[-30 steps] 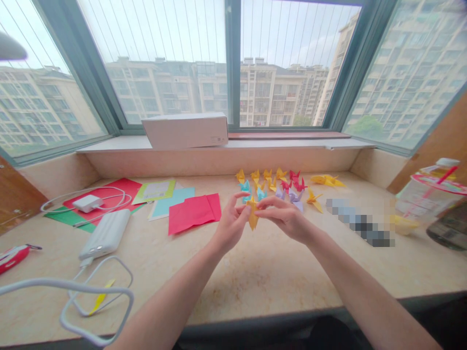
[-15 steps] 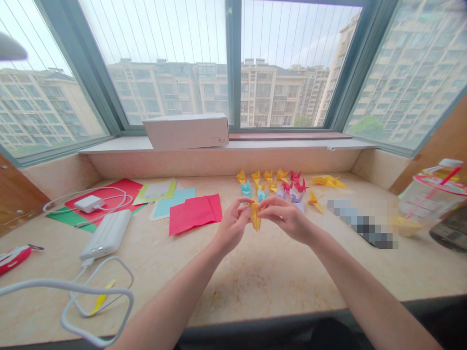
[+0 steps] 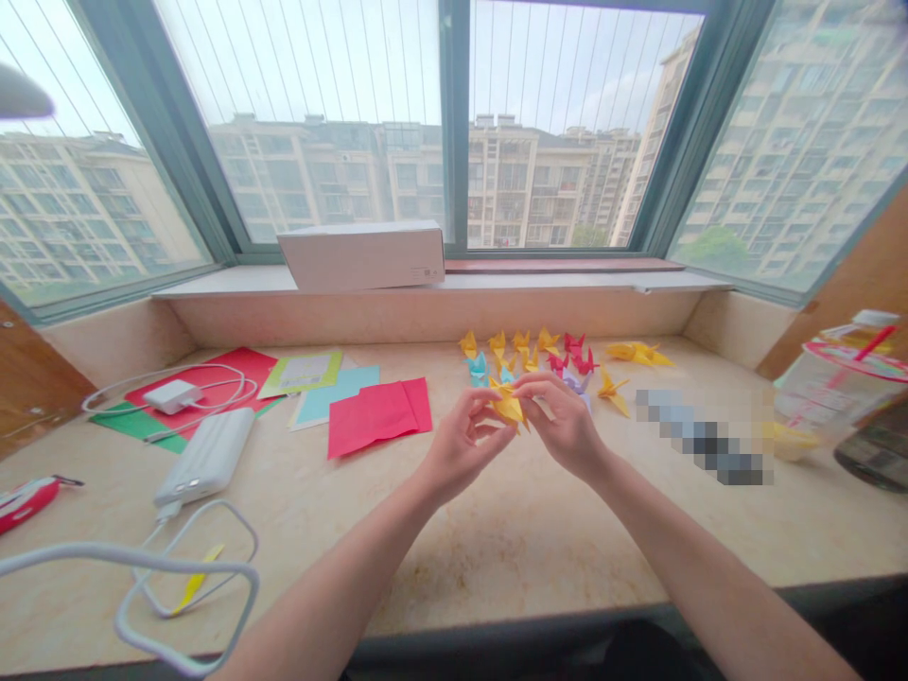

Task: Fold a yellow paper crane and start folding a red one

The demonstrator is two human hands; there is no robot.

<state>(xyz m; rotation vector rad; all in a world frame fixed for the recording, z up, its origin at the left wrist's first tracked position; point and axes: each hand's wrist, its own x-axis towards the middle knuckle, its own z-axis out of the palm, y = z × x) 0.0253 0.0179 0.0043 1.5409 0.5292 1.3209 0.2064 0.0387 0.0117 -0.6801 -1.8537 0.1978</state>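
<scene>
A yellow folded paper crane is pinched between the fingertips of my left hand and my right hand, above the stone counter. Its body is partly hidden by my fingers. Just beyond my hands stands a group of small paper cranes in yellow, teal, red and lilac. My right fingers cover part of the lilac ones. A stack of red origami paper lies left of my left hand, apart from it.
Left of the sheets are a power bank, a charger and white cables. More yellow cranes stand to the right, beside a pixelated blurred object and a plastic cup. A white box sits on the window sill.
The yellow crane has turned from hanging downward to lying more sideways, and it has moved slightly up and right. Both hands have shifted with it and are closer together.
</scene>
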